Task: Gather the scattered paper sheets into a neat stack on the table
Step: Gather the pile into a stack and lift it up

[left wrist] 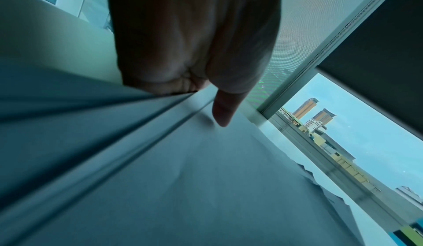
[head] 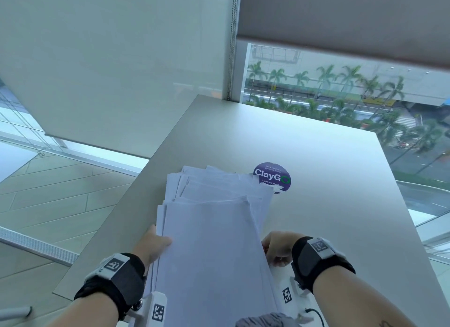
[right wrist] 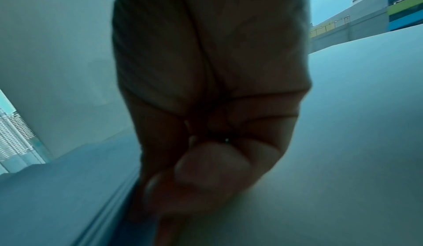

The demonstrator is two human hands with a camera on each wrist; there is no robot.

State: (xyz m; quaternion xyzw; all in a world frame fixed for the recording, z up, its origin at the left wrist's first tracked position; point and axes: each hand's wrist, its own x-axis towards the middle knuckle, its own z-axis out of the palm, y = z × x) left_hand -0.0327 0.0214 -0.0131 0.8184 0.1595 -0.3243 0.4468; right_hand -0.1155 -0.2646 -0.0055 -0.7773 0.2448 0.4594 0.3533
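Observation:
A loose stack of white paper sheets (head: pixel 214 229) lies lengthwise on the pale table (head: pixel 328 180), its far ends fanned and uneven. My left hand (head: pixel 153 243) grips the stack's left edge. In the left wrist view its thumb (left wrist: pixel 222 112) lies on the top sheet (left wrist: pixel 206 177), while the other fingers are hidden under the edges. My right hand (head: pixel 277 251) is at the stack's right edge with curled fingers (right wrist: pixel 217 159). The sheet edges (right wrist: pixel 103 204) run right beside it. The near end of the stack is out of frame.
A round purple ClayGo sticker (head: pixel 272 175) is on the table, partly under the sheets' far right corner. The table's left edge (head: pixel 126 195) runs close to my left hand, with tiled floor (head: pixel 48 192) below. Windows with roller blinds (head: pixel 121 58) stand behind the table.

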